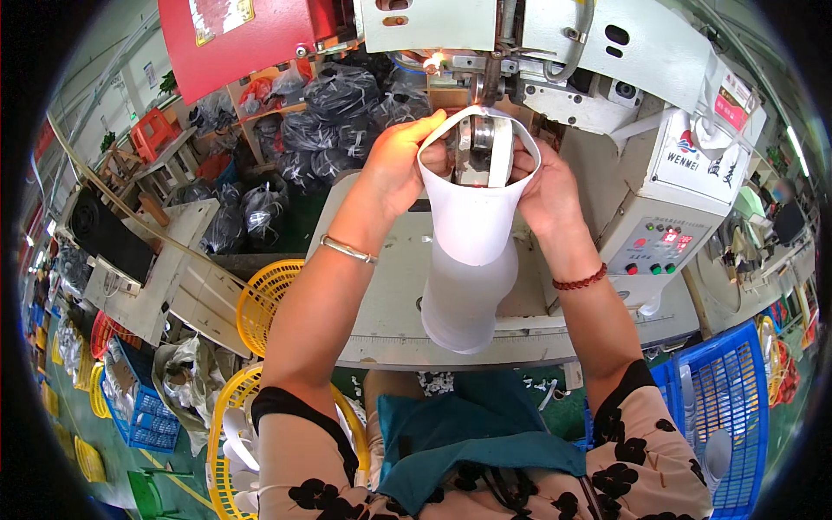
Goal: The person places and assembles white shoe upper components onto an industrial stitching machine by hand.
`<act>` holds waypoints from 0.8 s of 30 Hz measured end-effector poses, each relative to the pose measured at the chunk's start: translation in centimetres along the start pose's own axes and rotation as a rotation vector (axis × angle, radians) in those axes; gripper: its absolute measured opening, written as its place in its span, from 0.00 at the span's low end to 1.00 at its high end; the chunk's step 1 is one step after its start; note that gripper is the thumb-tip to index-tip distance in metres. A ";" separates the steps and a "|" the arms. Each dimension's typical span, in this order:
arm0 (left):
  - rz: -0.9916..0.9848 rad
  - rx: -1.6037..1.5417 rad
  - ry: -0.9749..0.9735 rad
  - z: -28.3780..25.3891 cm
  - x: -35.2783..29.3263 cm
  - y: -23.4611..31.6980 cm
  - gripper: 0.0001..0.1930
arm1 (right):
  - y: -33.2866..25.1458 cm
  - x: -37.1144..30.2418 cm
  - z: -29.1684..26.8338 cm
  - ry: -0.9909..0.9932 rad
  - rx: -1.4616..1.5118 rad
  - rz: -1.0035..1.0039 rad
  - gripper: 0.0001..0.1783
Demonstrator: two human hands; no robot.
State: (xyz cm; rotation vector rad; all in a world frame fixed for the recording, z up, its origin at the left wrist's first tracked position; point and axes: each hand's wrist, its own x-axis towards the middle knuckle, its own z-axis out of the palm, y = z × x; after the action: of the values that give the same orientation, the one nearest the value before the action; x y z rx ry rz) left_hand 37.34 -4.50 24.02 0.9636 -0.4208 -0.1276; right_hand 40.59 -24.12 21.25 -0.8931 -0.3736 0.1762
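Note:
A white tube-shaped piece (472,225), looking like a boot shaft, hangs with its wide opening upward around the metal post head (477,147) of a machine. My left hand (400,165) pinches the left side of its rim, thumb outside and fingers inside. The opposite side is gripped by my right hand (548,189), whose fingers curl over the edge into the opening. Above the far rim, the machine's upper tool (490,87) comes down close to the material; whether it touches cannot be made out. The tube's lower end rests near the table's front edge.
The pale machine table (373,295) lies below, with a control box (654,251) at right. Yellow baskets (260,303) stand at left, one holding white pieces. A blue crate (724,399) stands at lower right. Black bags (338,95) are heaped behind.

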 end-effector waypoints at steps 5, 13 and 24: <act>-0.028 0.026 0.188 0.5 0.3 -1.0 0.13 | 1.0 0.0 -0.8 0.035 -0.030 -0.061 0.12; -0.113 0.292 0.414 -0.8 -0.8 -3.2 0.12 | 2.7 -1.5 -1.3 0.188 -0.393 -0.029 0.12; 0.067 0.602 0.492 0.0 -1.3 -5.3 0.12 | 5.0 -0.1 -3.0 0.167 -0.972 -0.542 0.16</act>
State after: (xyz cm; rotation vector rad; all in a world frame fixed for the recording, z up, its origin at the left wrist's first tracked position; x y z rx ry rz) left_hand 36.57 -7.10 19.30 1.5207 -0.0255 0.3125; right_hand 41.65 -23.29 15.58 -1.7019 -0.5393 -0.6338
